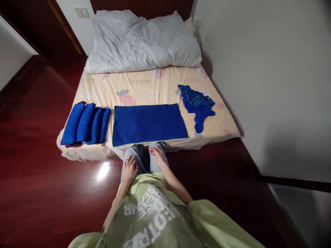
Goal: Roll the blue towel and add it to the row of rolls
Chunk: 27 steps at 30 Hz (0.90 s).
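Note:
My left hand point(130, 168) rests on my left thigh, its fingers spread and nothing in it. On the other leg near the knee lies my right hand point(156, 155), open, with fingers stretched out. Just beyond my knees a blue towel point(150, 123) with a thin green edge is spread flat along the bed's near edge. Several rolled or folded blue towels point(86, 123) lie side by side to its left, with a bit of purple cloth showing under them. To the right is a crumpled heap of blue towels point(198, 103).
The bed point(103, 84) has a pale yellow sheet with rabbit and carrot prints. A large white quilt or pillow point(144, 43) lies across its far end. A grey wall point(258, 79) runs along the right, and dark red floor point(38, 155) surrounds the near and left sides.

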Motion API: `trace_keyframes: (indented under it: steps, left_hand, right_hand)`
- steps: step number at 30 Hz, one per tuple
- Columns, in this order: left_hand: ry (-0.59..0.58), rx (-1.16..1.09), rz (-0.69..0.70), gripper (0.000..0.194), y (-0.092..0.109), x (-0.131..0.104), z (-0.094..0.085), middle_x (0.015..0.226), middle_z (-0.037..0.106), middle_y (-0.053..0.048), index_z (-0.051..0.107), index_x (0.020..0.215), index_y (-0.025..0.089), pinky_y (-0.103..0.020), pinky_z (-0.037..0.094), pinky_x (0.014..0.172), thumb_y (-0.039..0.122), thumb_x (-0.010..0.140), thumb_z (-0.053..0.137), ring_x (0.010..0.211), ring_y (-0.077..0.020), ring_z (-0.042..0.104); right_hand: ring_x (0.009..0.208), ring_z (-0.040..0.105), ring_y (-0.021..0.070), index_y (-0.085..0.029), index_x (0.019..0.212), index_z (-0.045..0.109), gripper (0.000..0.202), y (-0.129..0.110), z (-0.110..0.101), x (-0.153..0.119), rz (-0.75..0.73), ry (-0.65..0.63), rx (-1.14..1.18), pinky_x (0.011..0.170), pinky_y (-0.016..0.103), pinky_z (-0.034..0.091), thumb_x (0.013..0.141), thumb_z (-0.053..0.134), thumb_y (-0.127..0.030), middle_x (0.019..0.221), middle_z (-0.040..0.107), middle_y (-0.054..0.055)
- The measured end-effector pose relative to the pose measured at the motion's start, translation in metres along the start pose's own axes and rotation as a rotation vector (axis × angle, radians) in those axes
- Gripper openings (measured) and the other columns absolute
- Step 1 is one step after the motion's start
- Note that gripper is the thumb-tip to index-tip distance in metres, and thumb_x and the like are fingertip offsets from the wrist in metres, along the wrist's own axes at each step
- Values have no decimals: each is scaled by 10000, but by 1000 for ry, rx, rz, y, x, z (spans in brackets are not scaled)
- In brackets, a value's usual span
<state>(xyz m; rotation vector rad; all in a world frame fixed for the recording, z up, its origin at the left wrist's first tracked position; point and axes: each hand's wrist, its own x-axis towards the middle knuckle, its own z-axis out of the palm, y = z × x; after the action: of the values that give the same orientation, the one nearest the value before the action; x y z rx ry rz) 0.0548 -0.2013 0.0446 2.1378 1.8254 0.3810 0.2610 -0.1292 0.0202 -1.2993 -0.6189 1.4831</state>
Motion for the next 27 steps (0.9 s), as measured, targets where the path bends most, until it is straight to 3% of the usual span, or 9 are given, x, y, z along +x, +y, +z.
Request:
trace_keyframes:
  steps: [6,12,16,23,27]
  left_hand:
    - [-1,-8,-5,321,-1,-1,2,1469,576,-73,725,1109,203,-541,342,1184,208,911,473,1443,-323,413]
    - [10,7,2,316,-2,-1,2,1467,578,-69,726,1101,210,-529,348,1181,210,908,475,1444,-321,412]
    - [10,18,6,325,-2,-2,2,1466,579,-74,727,1106,201,-537,358,1172,202,902,474,1438,-328,416]
    - [-8,52,5,329,-2,0,2,1471,577,-62,730,1121,200,-539,374,1162,214,912,476,1441,-331,415]
    - [-18,80,4,325,-1,2,2,1477,572,-53,730,1113,204,-538,372,1165,210,913,474,1440,-330,418]
  right_hand:
    - [1043,713,246,-162,1125,609,397,-12,13,9,27,47,-16,955,468,578,901,542,-483,1153,714,171]
    - [1012,678,220,-200,904,584,371,-37,31,9,-6,70,-33,930,425,567,954,494,-557,978,710,100]
    - [994,657,194,-219,812,541,343,-51,39,6,46,74,-38,921,397,557,996,474,-501,895,691,62]
    - [899,699,167,-159,761,597,177,-61,52,7,204,207,383,831,319,569,926,607,-223,838,718,74]
    - [800,694,113,-131,748,603,166,-65,56,7,244,228,510,774,255,553,911,604,-161,819,713,56]
